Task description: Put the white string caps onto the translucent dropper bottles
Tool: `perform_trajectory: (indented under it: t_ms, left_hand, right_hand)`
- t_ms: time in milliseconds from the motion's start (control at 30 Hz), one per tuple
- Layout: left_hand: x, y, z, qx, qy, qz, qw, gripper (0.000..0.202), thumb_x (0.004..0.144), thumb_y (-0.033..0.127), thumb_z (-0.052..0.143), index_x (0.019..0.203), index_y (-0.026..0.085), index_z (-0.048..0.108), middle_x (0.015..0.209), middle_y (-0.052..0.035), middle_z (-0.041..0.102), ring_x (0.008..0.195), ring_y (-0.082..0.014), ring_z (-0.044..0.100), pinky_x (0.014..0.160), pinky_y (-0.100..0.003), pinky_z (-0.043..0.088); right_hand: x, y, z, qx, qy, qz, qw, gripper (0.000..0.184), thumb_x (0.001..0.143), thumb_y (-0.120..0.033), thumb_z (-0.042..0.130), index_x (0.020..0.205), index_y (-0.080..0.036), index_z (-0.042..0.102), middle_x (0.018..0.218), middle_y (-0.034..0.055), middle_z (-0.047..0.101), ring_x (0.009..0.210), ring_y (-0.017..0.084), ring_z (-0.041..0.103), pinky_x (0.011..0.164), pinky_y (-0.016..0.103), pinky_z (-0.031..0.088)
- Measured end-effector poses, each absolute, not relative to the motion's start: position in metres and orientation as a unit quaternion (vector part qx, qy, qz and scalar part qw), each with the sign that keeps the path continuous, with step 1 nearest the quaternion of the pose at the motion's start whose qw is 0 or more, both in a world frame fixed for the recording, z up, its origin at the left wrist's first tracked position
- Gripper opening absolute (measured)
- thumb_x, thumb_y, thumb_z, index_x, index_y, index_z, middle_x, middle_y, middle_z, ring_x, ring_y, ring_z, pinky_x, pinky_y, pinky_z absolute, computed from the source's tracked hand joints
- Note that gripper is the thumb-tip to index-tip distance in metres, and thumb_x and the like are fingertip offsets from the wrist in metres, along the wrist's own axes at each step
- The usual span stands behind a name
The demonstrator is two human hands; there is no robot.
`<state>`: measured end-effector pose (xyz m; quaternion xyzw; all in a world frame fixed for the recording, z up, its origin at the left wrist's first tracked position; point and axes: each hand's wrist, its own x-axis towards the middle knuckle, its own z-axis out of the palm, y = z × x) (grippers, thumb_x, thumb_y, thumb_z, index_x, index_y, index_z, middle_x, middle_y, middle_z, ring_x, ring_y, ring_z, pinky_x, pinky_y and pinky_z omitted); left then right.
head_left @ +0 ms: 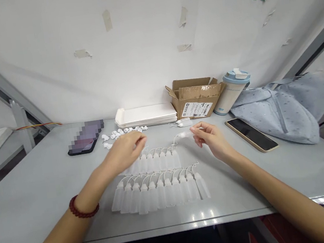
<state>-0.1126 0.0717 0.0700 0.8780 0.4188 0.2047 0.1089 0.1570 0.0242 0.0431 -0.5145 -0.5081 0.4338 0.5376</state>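
Observation:
My right hand (208, 137) is closed, thumb and fingertips pinching the end of a small frosted plastic piece (184, 134) with a thin white cord. It is held above the table, to the right of the shorter row. My left hand (129, 148) is closed, fingers curled down over the left end of that row; whatever its fingertips hold is hidden. The shorter row of corded frosted pieces (161, 162) lies behind a longer row of the same pieces (160, 194), narrow necks pointing away from me. Several small white plastic parts (121, 133) lie scattered beyond my left hand.
Along the wall stand a stack of white envelopes (149, 115), an open cardboard box (197, 98) and a tumbler (231, 91). More frosted pieces (184, 123) lie before the box. Phones lie left (86, 138) and right (251, 134), near a blue fabric bag (278, 111). The grey table (41, 203) ends near me.

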Motion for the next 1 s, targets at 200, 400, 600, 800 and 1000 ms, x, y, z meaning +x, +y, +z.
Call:
perform_trajectory:
  t_ms: [200,400,600,800,1000]
  left_hand:
    - [-0.149,0.120,0.040,0.867,0.457,0.198,0.013,0.030,0.085,0.022,0.037,0.096,0.016,0.065,0.107,-0.0100,0.065,0.101,-0.0276,0.055,0.089,-0.041,0.043]
    - [-0.154,0.131,0.024,0.871,0.455,0.183,0.015,0.034,0.084,0.023,0.039,0.101,0.015,0.067,0.106,-0.0112,0.065,0.103,-0.0290,0.051,0.092,-0.044,0.042]
    - [-0.150,0.131,0.021,0.871,0.455,0.186,0.025,0.034,0.084,0.024,0.040,0.100,0.016,0.068,0.101,-0.0111,0.065,0.099,-0.0292,0.052,0.091,-0.045,0.042]
    - [-0.149,0.131,0.021,0.870,0.454,0.188,0.029,0.034,0.082,0.021,0.039,0.096,0.017,0.069,0.097,-0.0113,0.067,0.096,-0.0292,0.053,0.088,-0.044,0.043]
    - [-0.148,0.130,0.023,0.871,0.456,0.183,0.025,0.032,0.081,0.022,0.040,0.092,0.017,0.070,0.093,-0.0108,0.068,0.093,-0.0293,0.054,0.086,-0.043,0.043]
  right_hand:
    - [0.179,0.045,0.027,-0.576,-0.512,0.366,0.521,0.037,0.071,-0.046,0.065,0.093,-0.016,0.060,0.065,0.0006,0.061,0.055,0.011,0.054,0.050,0.024,0.041]
    - [0.186,0.053,0.016,-0.602,-0.574,0.331,0.445,0.042,0.075,-0.041,0.056,0.106,-0.012,0.061,0.078,0.0081,0.068,0.060,0.014,0.057,0.051,0.025,0.043]
    - [0.190,0.056,0.012,-0.637,-0.624,0.206,0.404,0.032,0.075,-0.032,0.057,0.100,-0.014,0.069,0.081,0.0067,0.068,0.075,0.020,0.058,0.074,0.035,0.044]
    - [0.192,0.061,0.006,-0.654,-0.647,0.127,0.372,0.023,0.076,-0.026,0.055,0.095,-0.015,0.064,0.092,0.0093,0.069,0.076,0.020,0.060,0.075,0.035,0.045]
    - [0.193,0.060,0.001,-0.656,-0.668,0.076,0.344,0.020,0.078,-0.030,0.056,0.091,-0.016,0.059,0.094,0.0099,0.062,0.080,0.021,0.057,0.072,0.034,0.044]
